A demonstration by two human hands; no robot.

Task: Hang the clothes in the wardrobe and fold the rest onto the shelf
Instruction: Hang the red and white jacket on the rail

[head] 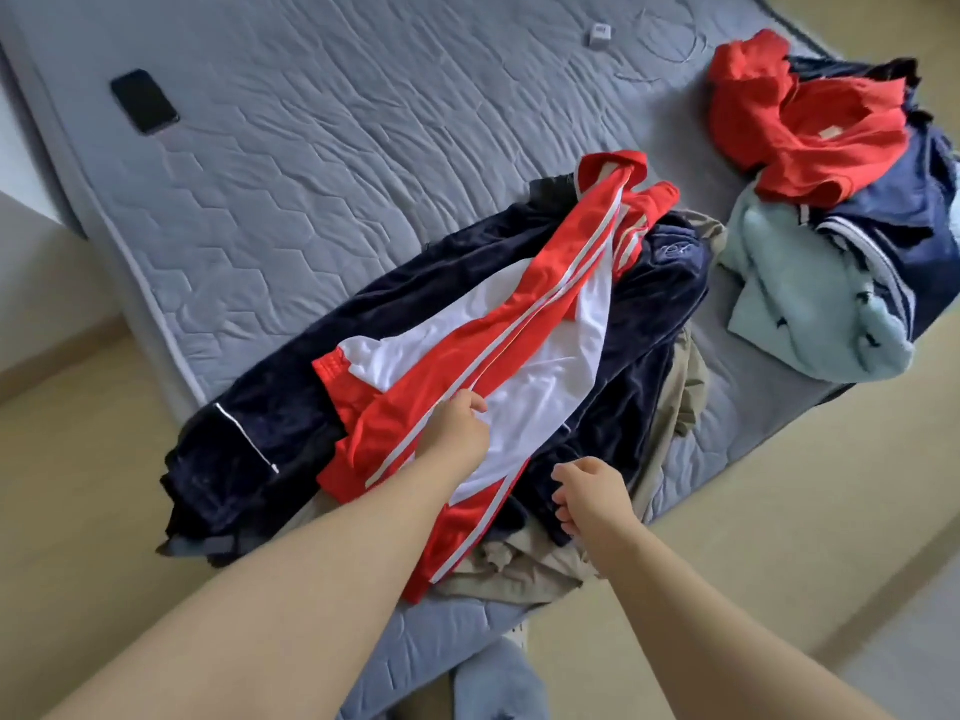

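A red and white track jacket (524, 324) lies spread on top of a dark navy velvet garment (322, 366) and a beige garment (524, 569) at the near edge of the bed. My left hand (460, 428) pinches the jacket's red sleeve where it meets the white panel. Just to its right, my right hand (592, 498) is curled at the navy garment's lower edge, beside the jacket's hem; I cannot tell whether it holds cloth. A second pile lies at the right: a red shirt (810, 127), a light blue fleece (810, 304) and a navy striped garment (904, 220).
The grey quilted mattress (322, 163) carries a black phone (144, 101) at the far left and a small white charger (601, 34) with a thin cable at the back. Beige floor surrounds the bed. Blue-grey cloth (498, 683) lies on the floor near my feet.
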